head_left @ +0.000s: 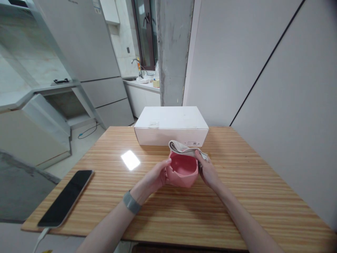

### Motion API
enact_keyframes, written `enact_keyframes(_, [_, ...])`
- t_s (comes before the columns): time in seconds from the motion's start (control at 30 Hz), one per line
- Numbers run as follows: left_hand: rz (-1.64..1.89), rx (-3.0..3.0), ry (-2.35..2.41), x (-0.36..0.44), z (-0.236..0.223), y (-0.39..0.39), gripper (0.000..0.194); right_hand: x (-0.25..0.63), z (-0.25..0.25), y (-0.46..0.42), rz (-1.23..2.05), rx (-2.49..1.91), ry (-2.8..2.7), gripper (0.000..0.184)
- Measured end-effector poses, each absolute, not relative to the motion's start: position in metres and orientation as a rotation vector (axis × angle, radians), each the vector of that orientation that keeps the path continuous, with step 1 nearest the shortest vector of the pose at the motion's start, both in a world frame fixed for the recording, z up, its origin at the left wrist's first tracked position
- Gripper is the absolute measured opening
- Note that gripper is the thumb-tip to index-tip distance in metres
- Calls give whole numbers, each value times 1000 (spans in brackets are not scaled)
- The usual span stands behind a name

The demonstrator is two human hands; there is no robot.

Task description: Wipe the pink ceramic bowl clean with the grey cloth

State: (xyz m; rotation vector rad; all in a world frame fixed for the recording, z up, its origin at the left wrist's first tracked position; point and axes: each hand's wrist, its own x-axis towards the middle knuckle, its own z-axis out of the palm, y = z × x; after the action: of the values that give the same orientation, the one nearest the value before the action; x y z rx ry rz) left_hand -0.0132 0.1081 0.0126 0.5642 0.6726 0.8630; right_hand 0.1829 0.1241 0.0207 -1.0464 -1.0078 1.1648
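Note:
A pink faceted bowl-like container (183, 179) is tilted so that its hollow inside faces me, above the middle of the wooden table (118, 196). Around its left side my left hand (157, 175) is closed, thumb over the rim. My right hand (207, 171) grips a folded light grey cloth (184, 149), pressing it to the container's right side. Along the far rim the cloth stretches leftward, its rolled end sticking up. The right hand's lower fingers are mostly hidden behind the container.
A white closed box (171, 121) stands at the table's far edge, just behind the container. On the left lies a black-screened phone (67, 198) with a white cable (41, 239) attached. A pale wall (263, 88) borders the right side.

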Motion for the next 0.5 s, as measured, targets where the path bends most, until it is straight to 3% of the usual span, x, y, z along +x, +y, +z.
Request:
enact_keyframes(0.13, [976,573,700,-4,19,104,27,178,24,120,1094,-1090,-1034,42])
enact_keyframes(0.3, [1120,603,622,0,28,100,39,167,22,113,968,-1060,-1087,36])
enact_keyframes(0.37, [1134,629,606,-1,30,100,51,166,20,113,956,-1058,-1080,36])
enact_keyframes(0.5, [1176,903,634,-1,35,98,93,166,17,118,1049,-1019,-1030,39])
